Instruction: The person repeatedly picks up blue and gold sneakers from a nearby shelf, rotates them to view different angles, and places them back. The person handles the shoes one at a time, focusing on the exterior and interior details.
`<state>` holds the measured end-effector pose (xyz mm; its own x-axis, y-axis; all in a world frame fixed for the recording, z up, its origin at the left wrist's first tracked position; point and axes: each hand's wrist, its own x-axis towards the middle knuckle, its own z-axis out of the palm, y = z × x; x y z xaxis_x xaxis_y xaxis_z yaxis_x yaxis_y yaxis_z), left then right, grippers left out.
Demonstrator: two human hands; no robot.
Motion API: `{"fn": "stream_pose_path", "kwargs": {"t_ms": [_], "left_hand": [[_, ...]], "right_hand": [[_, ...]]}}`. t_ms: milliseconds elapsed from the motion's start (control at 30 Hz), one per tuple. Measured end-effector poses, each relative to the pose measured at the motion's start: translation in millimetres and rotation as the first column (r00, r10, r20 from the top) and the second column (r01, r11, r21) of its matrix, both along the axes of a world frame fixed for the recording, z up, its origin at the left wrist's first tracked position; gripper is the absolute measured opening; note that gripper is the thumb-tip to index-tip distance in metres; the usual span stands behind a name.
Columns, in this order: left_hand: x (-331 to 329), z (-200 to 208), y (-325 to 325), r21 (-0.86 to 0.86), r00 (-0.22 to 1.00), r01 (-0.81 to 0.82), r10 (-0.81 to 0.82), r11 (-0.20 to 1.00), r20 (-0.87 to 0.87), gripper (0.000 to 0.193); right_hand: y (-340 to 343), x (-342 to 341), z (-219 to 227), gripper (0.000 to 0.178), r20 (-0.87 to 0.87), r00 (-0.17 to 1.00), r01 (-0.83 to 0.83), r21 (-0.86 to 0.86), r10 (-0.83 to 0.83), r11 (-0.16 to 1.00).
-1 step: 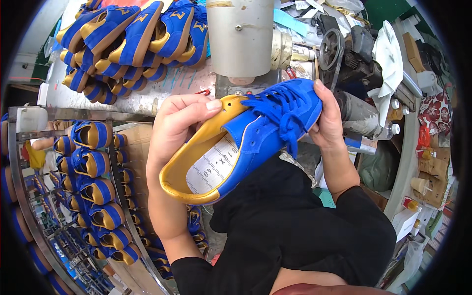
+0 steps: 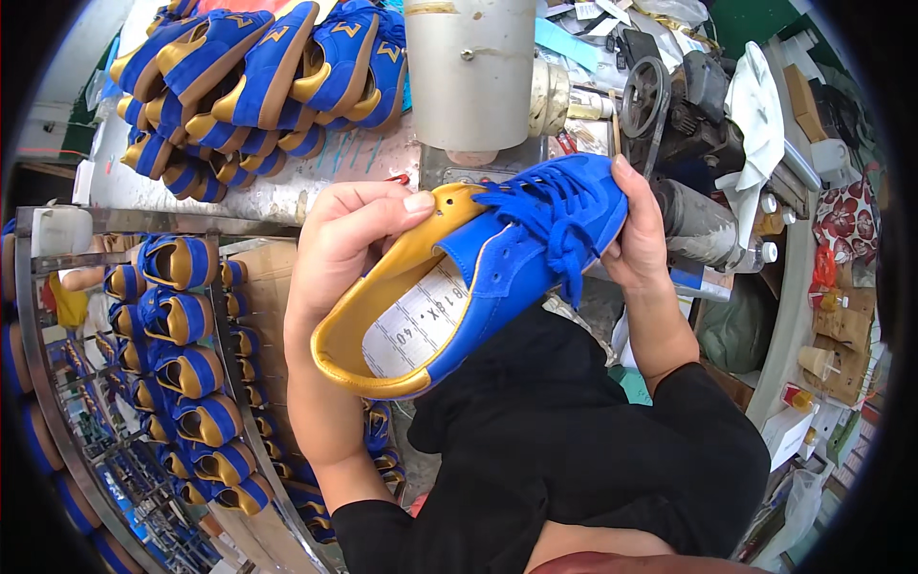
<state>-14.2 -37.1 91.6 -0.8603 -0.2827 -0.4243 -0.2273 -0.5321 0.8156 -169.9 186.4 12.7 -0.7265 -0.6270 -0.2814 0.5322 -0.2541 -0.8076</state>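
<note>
Most of the left hand's (image 2: pixel 335 234) fingers are tucked behind the shoe, so I can't really see how they sit; probably curled against the outside, but don't quote me. Its thumb pinches the gold lining flap (image 2: pixel 449 206) of a blue lace-up sneaker (image 2: pixel 497 277), right by the eyelet holes. The right hand (image 2: pixel 639 225) grips the toe, thumb at the tip, other fingers partly hidden underneath. So the sneaker hangs tilted between both hands, gold heel toward lower left, opening facing up, printed white insole (image 2: pixel 411 335) showing, blue laces (image 2: pixel 564 239) tied. It's held above the lap, in front of a scuffed workbench (image 2: pixel 258 199). On that there's a pile of matching sneakers (image 2: pixel 277 81) and a grey cylindrical machine housing (image 2: pixel 469 86), top cut off. Left side, a metal rack (image 2: pixel 124 225) full of more pairs; the fisheye rim goes black.
</note>
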Motion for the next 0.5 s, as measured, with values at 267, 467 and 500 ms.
{"fn": "stream_pose_path", "kwargs": {"t_ms": [267,467,500], "left_hand": [[-9,-2,-7,-0.005,0.997,0.071,-0.071,0.997,0.009,0.024],[9,-2,-6,-0.068,0.995,0.102,-0.101,0.992,0.016,0.018],[19,-5,-5,-0.159,0.995,0.105,-0.103,0.982,0.019,0.017]], "right_hand": [[2,-1,-8,0.041,0.061,0.998,0.007,-0.019,-0.006,1.0],[5,8,-9,0.039,0.039,0.999,-0.01,0.002,0.01,1.0],[6,10,-12,0.039,0.032,0.999,-0.008,0.009,0.008,1.0]]}}
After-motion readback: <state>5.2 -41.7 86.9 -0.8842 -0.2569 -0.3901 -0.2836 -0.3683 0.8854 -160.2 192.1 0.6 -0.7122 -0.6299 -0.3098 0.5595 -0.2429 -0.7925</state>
